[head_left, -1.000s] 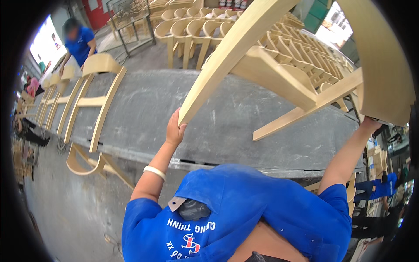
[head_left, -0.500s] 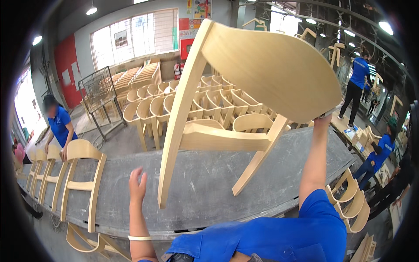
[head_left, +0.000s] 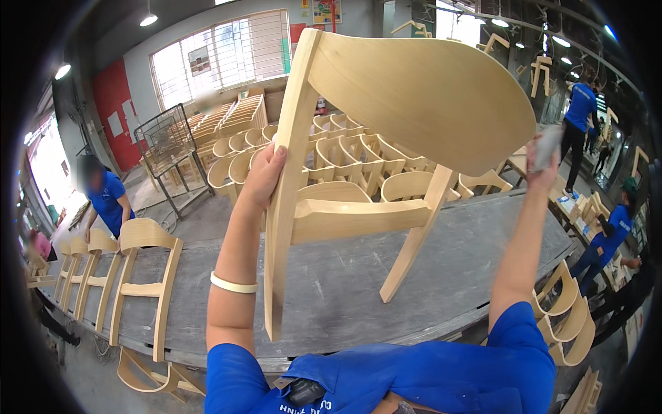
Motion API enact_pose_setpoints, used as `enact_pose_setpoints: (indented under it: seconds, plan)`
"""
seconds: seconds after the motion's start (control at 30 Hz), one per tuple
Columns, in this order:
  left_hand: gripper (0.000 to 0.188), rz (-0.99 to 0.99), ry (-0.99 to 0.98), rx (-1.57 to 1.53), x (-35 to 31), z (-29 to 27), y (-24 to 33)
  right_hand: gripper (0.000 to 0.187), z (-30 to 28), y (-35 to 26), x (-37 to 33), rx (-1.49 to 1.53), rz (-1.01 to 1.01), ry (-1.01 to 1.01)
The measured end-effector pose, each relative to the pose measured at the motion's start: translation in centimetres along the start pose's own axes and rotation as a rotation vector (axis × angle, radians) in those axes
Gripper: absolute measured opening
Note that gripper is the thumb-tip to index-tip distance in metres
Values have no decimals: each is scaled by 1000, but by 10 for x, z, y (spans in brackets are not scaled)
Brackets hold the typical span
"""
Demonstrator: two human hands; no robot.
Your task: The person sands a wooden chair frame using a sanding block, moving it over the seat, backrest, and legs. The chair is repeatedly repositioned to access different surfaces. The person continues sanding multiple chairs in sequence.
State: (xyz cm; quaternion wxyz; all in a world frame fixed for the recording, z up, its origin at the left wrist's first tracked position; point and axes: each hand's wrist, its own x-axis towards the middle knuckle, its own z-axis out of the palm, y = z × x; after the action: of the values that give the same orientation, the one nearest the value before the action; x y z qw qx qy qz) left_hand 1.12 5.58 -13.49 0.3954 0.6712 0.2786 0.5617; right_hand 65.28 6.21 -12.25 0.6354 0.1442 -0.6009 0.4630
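Observation:
A pale wooden chair back frame [head_left: 420, 96] stands tilted in front of me, with a wide curved backrest, two legs and a crossbar. My left hand [head_left: 265, 176] is closed around its left leg, thumb on the near side. Off the right end of the backrest, my right hand [head_left: 543, 169] is raised and apart from the wood. It grips a light grey pad [head_left: 547, 146], smeared by motion, so its exact kind is unclear. Beneath the frame lies a long grey worktable [head_left: 338, 290].
Several similar frames [head_left: 145, 290] stand along the table's left side, near a co-worker [head_left: 108, 200] in blue. Behind the table are rows of curved chair parts [head_left: 345, 155] and a wire cage trolley [head_left: 169, 148]. More frames [head_left: 569, 324] hang at the right edge, with other people beyond.
My left hand has risen from over the table and taken hold of the frame's left leg. My right hand has moved off the backrest, rightward, with the grey pad. The frame has turned slightly.

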Motion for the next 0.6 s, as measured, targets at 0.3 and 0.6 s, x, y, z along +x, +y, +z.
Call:
enact_pose_setpoints:
  seconds: [0.3, 0.6]
  plan:
    - [45, 15, 149, -21, -49, 26, 21, 49, 118, 61, 81, -920, -274, 782]
    - [54, 214, 360, 132, -141, 0, 78, 48, 175, 122, 149, -636, -447, 665]
